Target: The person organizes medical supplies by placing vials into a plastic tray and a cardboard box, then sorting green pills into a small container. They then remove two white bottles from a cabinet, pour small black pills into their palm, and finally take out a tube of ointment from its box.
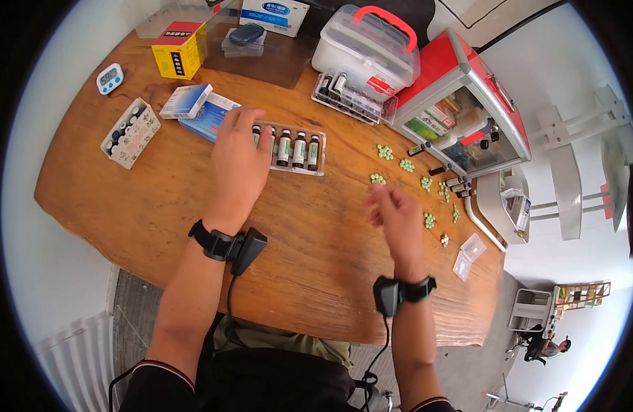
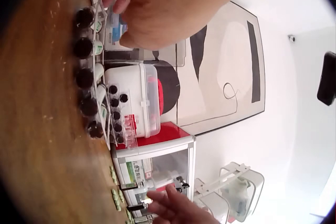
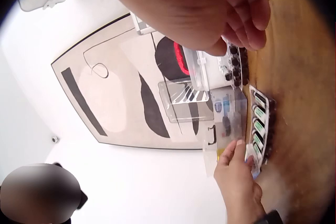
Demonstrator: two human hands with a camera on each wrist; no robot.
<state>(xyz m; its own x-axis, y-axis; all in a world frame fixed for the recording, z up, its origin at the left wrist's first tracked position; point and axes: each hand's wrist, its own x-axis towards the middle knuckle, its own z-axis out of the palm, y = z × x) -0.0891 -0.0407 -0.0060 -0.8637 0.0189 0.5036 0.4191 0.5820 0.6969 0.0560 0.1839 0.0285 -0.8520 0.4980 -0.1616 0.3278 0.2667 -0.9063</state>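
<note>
My left hand (image 1: 241, 154) is over the left end of a clear plastic tray (image 1: 311, 172), thumb and forefinger apart, hiding part of it. Dark-capped little bottles (image 1: 299, 150) with white and green labels lie side by side in that tray. From the right wrist view, the left hand (image 3: 239, 179) appears at the tray's end with fingers extended. My right hand (image 1: 396, 213), slightly blurred, hovers with loosely bent fingers near small piles of green tablets (image 1: 427, 183). Nothing shows in its fingers. One pile (image 1: 377, 178) lies just beyond its fingertips.
Blue-white boxes (image 1: 186, 101) and a carton of bottles (image 1: 131, 134) stand left, with a timer (image 1: 110, 79) and yellow box (image 1: 179, 55) behind. At the back are a lidded case (image 1: 361, 58), another bottle tray (image 1: 350, 103) and a red cabinet (image 1: 460, 103). A small clear case (image 1: 469, 257) lies right.
</note>
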